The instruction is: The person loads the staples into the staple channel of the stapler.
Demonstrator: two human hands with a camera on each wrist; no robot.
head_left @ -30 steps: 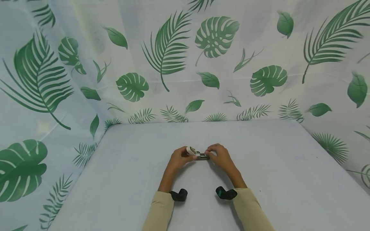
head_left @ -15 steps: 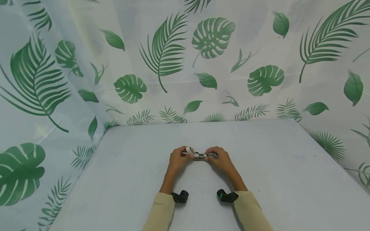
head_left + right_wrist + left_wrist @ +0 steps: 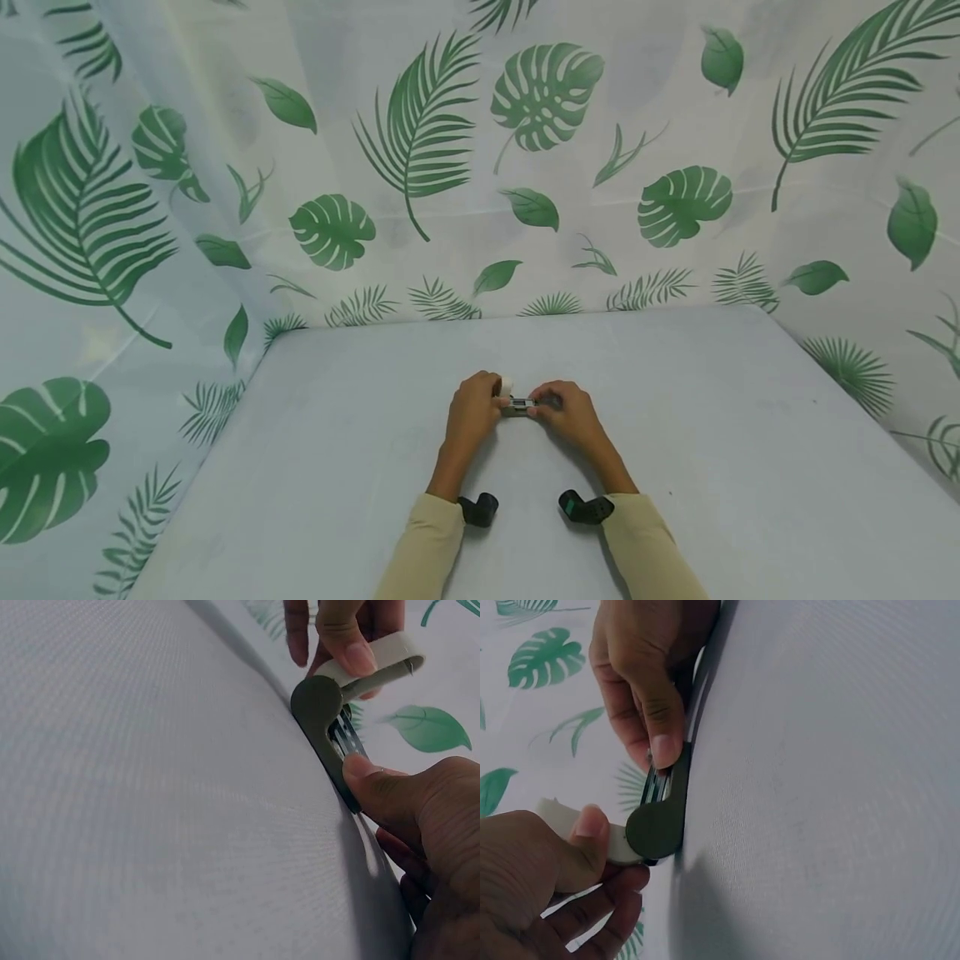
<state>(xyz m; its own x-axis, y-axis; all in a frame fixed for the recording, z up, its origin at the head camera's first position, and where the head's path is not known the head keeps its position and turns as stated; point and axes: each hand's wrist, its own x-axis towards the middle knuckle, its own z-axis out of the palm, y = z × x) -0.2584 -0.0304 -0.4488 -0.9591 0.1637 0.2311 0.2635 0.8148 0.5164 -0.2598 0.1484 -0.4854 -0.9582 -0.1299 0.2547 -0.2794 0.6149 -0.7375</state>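
Note:
A small stapler (image 3: 517, 406) sits at the table's middle, its white cover (image 3: 390, 656) swung up from the dark base (image 3: 657, 829) at the round hinge. Between cover and base the metal magazine (image 3: 346, 736) shows. My left hand (image 3: 474, 412) pinches the raised cover between thumb and fingers; its other fingers are loosely bent. At the opposite end, my right hand (image 3: 572, 412) pinches the stapler, thumb on the front of the magazine and base, as the right wrist view shows. What lies under the right fingertips is hidden.
The white table (image 3: 337, 467) reaches out on all sides of the hands. Behind it and to both sides hangs a leaf-print curtain (image 3: 450, 275). Black wrist cameras (image 3: 480, 510) sit at both sleeve cuffs.
My left hand has shifted a little rightward and turned over the raised cover, which shows less in the head view. My right hand keeps its grip on the other end.

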